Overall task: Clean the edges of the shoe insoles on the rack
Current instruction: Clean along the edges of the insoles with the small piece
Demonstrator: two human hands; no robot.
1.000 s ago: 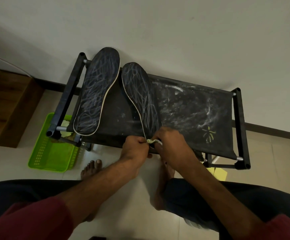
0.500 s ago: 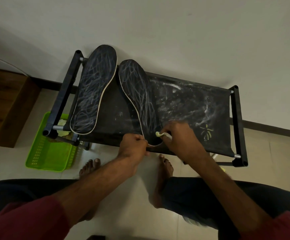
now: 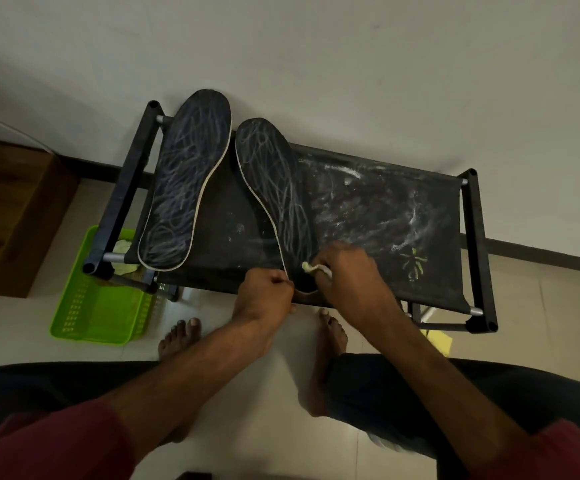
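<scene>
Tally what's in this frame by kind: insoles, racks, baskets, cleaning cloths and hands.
Insoles: 2, left insole, right insole
Rack: 1
Green basket: 1
Cloth: 1
Hands: 2, left hand, right hand
Total: 7

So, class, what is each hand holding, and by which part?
Left hand pinches the right-hand insole at its heel edge; right hand grips a bunched pale cloth.
</scene>
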